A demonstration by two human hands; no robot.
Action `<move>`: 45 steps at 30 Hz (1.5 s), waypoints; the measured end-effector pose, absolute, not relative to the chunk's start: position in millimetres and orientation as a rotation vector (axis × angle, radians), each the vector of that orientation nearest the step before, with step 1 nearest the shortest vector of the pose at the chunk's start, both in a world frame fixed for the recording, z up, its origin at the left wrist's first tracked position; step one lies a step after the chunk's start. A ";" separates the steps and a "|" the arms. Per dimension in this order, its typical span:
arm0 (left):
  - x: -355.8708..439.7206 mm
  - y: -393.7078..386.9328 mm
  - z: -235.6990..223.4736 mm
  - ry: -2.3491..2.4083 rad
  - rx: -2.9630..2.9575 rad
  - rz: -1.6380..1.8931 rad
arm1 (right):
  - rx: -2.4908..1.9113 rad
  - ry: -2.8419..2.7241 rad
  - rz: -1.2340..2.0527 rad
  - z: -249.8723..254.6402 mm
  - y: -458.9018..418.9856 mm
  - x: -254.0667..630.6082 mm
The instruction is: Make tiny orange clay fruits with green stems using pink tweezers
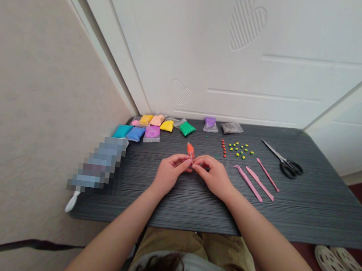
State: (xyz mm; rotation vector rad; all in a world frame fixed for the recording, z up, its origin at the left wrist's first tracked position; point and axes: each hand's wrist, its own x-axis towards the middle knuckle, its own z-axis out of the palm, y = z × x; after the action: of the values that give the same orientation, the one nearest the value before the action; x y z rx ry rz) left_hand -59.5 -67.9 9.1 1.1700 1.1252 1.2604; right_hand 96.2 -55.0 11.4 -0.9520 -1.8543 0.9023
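Both hands meet over the middle of the table, fingertips pinched together. Between them is what looks like a small clear bag of orange clay (190, 148), its orange part pointing away from me. My left hand (170, 171) is closed on the bag's near end from the left. From the other side, my right hand (213, 174) pinches the same end with thumb and fingers. The fingers hide part of the bag. Just right of the hands lie a short column of small orange pieces (223, 147) and several little yellow-and-green pieces (237, 154).
Clay packets, including green (187, 128), purple (209, 123) and blue (135, 134), line the back left. A greyish bag (231, 128) lies behind. To the right are pink tweezers (250, 185), a pink knife (260, 184), a thin pink tool (267, 175) and black-handled scissors (283, 160).
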 end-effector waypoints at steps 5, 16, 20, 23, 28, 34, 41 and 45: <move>-60.0 -68.5 10.3 1.113 1.178 1.261 | -0.950 -1.853 0.934 12.0 -55.0 96.0; -60.2 -68.9 10.4 1.102 1.172 1.282 | -0.965 -1.870 0.940 12.8 -56.9 96.4; -60.1 -68.9 10.6 1.093 1.169 1.294 | -0.960 -1.881 0.930 12.8 -56.5 96.3; -60.1 -68.9 9.9 1.065 1.166 1.306 | -0.951 -1.880 0.926 12.3 -55.8 96.5; -60.7 -69.0 8.9 1.060 1.167 1.307 | -0.951 -1.894 0.883 12.8 -55.1 96.7; -59.7 -70.7 9.7 1.094 1.224 1.296 | -0.980 -1.903 0.807 8.3 -55.4 94.9; -58.8 -72.0 9.3 1.169 1.378 1.246 | -0.984 -1.932 0.723 8.0 -57.1 95.0; -57.8 -72.3 6.4 1.275 1.535 1.176 | -1.002 -1.946 0.681 7.8 -57.5 94.4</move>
State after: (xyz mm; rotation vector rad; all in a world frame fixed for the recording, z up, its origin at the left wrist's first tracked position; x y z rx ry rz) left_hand -57.8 -72.3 6.4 1.5348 1.2747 1.1758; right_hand 94.4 -57.5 7.8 -1.0016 -1.9462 0.6812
